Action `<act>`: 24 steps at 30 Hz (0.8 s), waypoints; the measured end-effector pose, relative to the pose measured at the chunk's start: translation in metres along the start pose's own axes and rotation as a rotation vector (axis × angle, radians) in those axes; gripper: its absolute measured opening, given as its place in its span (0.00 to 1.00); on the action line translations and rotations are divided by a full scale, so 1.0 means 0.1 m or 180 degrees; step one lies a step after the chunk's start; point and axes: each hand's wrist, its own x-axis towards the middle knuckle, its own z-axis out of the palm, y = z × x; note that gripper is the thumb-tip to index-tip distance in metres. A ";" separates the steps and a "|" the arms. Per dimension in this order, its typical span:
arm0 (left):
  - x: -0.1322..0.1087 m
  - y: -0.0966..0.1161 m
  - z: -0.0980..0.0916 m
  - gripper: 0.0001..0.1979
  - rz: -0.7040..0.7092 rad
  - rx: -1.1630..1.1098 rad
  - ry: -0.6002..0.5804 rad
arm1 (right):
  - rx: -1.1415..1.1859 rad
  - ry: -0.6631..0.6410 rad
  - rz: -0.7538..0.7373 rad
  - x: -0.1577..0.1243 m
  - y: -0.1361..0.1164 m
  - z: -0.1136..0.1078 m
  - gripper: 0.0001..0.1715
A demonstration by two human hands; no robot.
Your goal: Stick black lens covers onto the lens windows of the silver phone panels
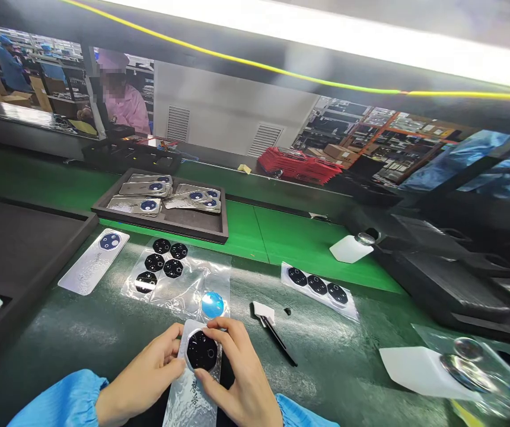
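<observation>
A silvery phone back cover (191, 388) lies in front of me, with a black round camera lens cover (202, 350) at its upper end. My left hand (146, 369) grips the cover's left edge near the lens, fingers curled. From the right, my right hand (239, 370) spans the lens cover, index finger at its top and thumb at its lower rim. Beyond my hands is a clear plastic sheet (184, 290) carrying several black lens covers (174, 268) and a shiny blue round film (213, 303). Right of my hands rest black tweezers (280, 342) by a small white piece (264, 311).
A black tray (193, 228) of phone covers stands at the back; another phone cover (95, 261) lies left. A strip (348, 306) bears three black discs. White pieces with round metal parts (433, 373) sit right. Co-workers, one in a pink garment (128, 110), are beyond the bench.
</observation>
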 end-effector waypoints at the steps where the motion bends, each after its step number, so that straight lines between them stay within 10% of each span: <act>1: 0.00 0.00 0.00 0.17 -0.0003 -0.0021 -0.0002 | -0.0003 0.0004 -0.0011 0.00 0.00 0.00 0.31; 24: 0.00 -0.01 -0.02 0.15 0.0051 0.0038 -0.0008 | 0.0018 0.0103 -0.0036 0.01 0.01 -0.02 0.31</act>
